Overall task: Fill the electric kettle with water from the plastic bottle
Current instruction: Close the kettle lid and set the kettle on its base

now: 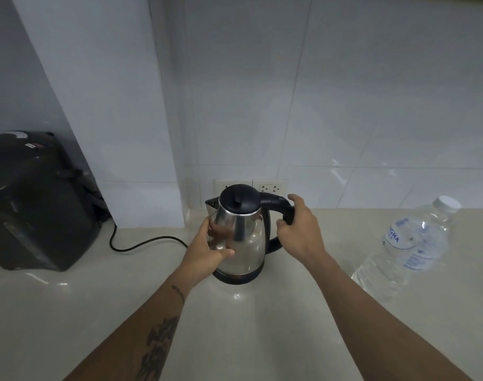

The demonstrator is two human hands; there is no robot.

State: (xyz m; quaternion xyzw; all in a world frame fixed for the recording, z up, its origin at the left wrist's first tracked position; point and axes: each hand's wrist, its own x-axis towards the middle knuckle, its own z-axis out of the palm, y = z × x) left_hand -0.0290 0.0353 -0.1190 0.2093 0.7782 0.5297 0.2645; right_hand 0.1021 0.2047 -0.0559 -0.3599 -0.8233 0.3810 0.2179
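A steel electric kettle [246,237] with a black lid and black handle stands upright on its dark base in the middle of the pale counter [262,325]. Its lid is closed and the spout points left. My left hand [207,251] cups the left side of the steel body. My right hand [300,229] is wrapped around the black handle on the right. A clear plastic water bottle [408,246] with a white cap and blue label stands to the right, capped and apart from both hands.
A black appliance [34,204] sits at the left, with a black cord [141,243] trailing across the counter toward the kettle. White wall sockets [273,187] are behind the kettle. A tiled wall and a white pillar bound the back.
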